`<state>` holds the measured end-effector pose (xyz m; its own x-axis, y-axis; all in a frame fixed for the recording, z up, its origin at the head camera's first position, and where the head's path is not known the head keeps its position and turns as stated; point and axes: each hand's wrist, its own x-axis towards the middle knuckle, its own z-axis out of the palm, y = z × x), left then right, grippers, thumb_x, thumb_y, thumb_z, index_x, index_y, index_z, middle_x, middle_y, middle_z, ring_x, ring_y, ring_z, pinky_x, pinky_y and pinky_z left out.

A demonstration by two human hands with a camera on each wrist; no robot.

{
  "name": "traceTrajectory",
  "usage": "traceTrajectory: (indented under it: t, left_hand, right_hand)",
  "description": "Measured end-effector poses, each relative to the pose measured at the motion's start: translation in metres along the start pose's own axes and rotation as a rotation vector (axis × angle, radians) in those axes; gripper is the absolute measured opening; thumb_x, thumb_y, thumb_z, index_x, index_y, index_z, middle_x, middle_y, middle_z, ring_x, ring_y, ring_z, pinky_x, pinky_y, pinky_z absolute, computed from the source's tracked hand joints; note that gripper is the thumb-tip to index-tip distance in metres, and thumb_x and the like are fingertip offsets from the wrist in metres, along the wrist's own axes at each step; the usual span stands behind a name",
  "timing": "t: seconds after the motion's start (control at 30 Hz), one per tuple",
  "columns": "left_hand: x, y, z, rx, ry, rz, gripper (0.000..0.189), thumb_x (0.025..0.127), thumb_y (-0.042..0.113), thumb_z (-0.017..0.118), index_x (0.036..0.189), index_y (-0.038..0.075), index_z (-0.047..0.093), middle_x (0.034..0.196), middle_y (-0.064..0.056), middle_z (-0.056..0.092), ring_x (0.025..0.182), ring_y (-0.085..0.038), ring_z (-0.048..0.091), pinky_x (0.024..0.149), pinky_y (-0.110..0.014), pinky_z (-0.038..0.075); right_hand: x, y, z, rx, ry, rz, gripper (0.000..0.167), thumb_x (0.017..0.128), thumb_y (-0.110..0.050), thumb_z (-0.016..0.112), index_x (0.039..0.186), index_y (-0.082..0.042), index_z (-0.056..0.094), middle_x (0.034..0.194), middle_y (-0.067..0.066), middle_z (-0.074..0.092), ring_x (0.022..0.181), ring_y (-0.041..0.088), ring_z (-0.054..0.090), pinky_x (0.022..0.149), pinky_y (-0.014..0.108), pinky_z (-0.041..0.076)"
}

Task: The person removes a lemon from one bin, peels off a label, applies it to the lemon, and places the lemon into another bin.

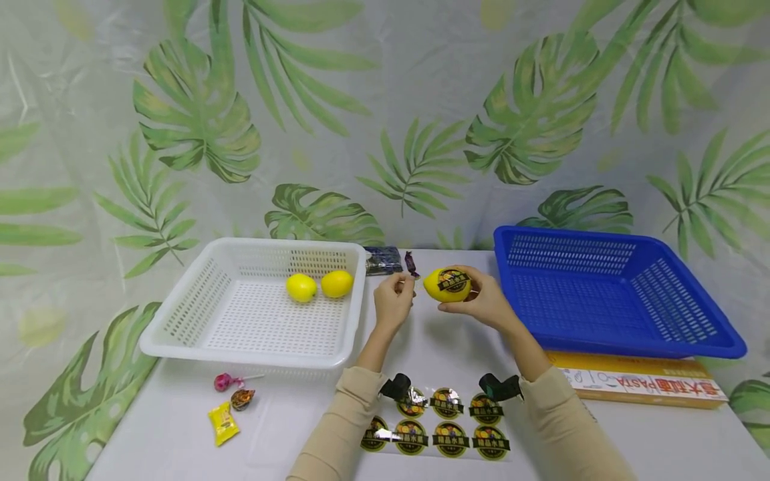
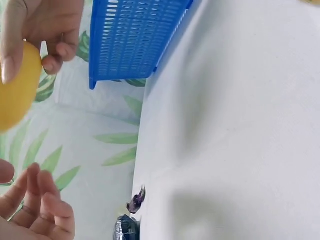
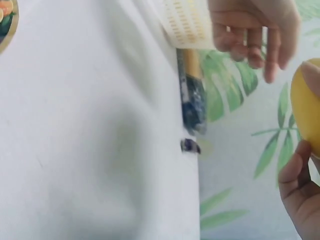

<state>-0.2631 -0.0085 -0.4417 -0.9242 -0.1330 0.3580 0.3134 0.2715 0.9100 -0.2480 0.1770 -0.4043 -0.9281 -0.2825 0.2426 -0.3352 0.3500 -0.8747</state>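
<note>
My right hand (image 1: pixel 486 302) holds a yellow lemon (image 1: pixel 432 286) above the table, thumb and fingers round its right end. A round black-and-gold label (image 1: pixel 454 282) lies on the lemon's near side. Just left of the fruit is my left hand (image 1: pixel 394 302), raised, its fingers bent loosely with nothing between them. In the left wrist view those fingers (image 2: pixel 62 210) are apart from the lemon (image 2: pixel 22 95). A sheet of similar round labels (image 1: pixel 448 437) lies on the table below the forearms, partly covered by the left sleeve.
Two lemons (image 1: pixel 302 288) lie in a white basket (image 1: pixel 252 361) at left. A blue basket (image 1: pixel 601 300) stands at right, behind a pasta box (image 1: pixel 650 387). A dark packet (image 1: pixel 383 260) and a purple wrapped candy (image 1: pixel 411 262) lie at the back; a lollipop (image 1: pixel 223 382) and sweets lie front left.
</note>
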Motion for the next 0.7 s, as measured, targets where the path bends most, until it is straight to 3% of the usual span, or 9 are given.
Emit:
traceTrajectory:
  t: [0.1, 0.23, 0.4, 0.57, 0.7]
  left_hand:
    - [0.0, -0.003, 0.001, -0.009, -0.096, 0.016, 0.02, 0.088, 0.012, 0.058, 0.095, -0.004, 0.069, 0.075, -0.015, 0.069, 0.057, -0.02, 0.064, 0.052, -0.019, 0.048]
    - [0.001, -0.006, 0.009, -0.006, -0.312, 0.054, 0.031, 0.086, 0.017, 0.063, 0.113, 0.0, 0.064, 0.095, -0.016, 0.069, 0.079, -0.026, 0.067, 0.07, -0.025, 0.053]
    - [0.009, 0.001, 0.034, 0.001, -0.559, 0.056, 0.056, 0.083, 0.023, 0.07, 0.133, 0.01, 0.051, 0.119, -0.016, 0.061, 0.102, -0.03, 0.063, 0.083, -0.03, 0.051]
    - [0.022, 0.015, 0.07, 0.053, -0.685, 0.021, 0.07, 0.079, 0.032, 0.075, 0.14, 0.021, 0.043, 0.13, -0.011, 0.055, 0.109, -0.027, 0.06, 0.08, -0.024, 0.049]
    - [0.03, 0.023, 0.096, 0.097, -0.752, 0.001, 0.076, 0.077, 0.036, 0.076, 0.142, 0.023, 0.041, 0.135, -0.008, 0.051, 0.112, -0.027, 0.058, 0.079, -0.024, 0.049]
  right_hand:
    - [-0.001, -0.003, -0.017, -0.015, -0.034, 0.024, 0.066, 0.072, -0.005, 0.08, 0.13, 0.002, 0.049, 0.118, 0.02, 0.056, 0.092, 0.018, 0.059, 0.074, 0.024, 0.052]
    - [0.0, -0.003, -0.049, -0.037, -0.068, 0.082, 0.069, 0.075, -0.008, 0.078, 0.134, 0.002, 0.043, 0.121, 0.02, 0.052, 0.094, 0.015, 0.058, 0.076, 0.023, 0.051]
    - [0.007, -0.001, -0.101, -0.122, -0.074, 0.177, 0.077, 0.078, -0.01, 0.076, 0.14, 0.002, 0.032, 0.128, 0.023, 0.045, 0.1, 0.017, 0.053, 0.077, 0.017, 0.047]
    - [0.02, 0.01, -0.151, -0.218, -0.086, 0.285, 0.089, 0.081, -0.018, 0.075, 0.147, 0.001, 0.018, 0.136, 0.027, 0.035, 0.114, 0.033, 0.043, 0.089, 0.032, 0.044]
    - [0.029, 0.029, -0.18, -0.222, -0.122, 0.36, 0.096, 0.083, -0.023, 0.073, 0.15, -0.001, 0.008, 0.139, 0.029, 0.03, 0.115, 0.033, 0.045, 0.092, 0.043, 0.045]
